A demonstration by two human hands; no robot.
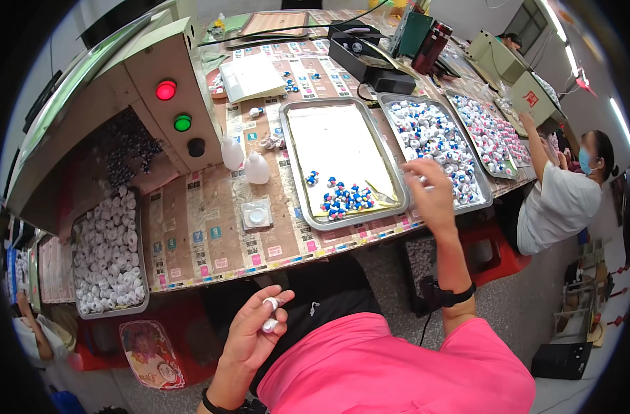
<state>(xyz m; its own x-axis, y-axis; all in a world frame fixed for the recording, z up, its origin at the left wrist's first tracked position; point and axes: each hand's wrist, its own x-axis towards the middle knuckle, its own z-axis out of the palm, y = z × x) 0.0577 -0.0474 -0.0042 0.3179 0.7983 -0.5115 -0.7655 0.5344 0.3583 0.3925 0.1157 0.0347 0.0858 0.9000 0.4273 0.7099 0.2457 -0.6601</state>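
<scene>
My left hand (249,328), held low in front of my body, is closed on small rounded white pieces (270,324) at its fingertips. My right hand (431,196) is raised over the gap between two metal trays, its fingers curled together. A bit of white shows at those fingertips, too small to name. Beside it on the right is a metal tray (486,198) heaped with small blue-and-white pieces (432,134). To its left, another metal tray (285,131) with a white lining holds a cluster of blue, white and pink pieces (346,199) at its near end.
A beige machine (173,62) with red and green lights stands at left, beside a tray of white pieces (108,255). Two white bottles (257,168), a notebook (251,76) and a thermos (432,47) stand on the table. A masked person (563,193) sits at right.
</scene>
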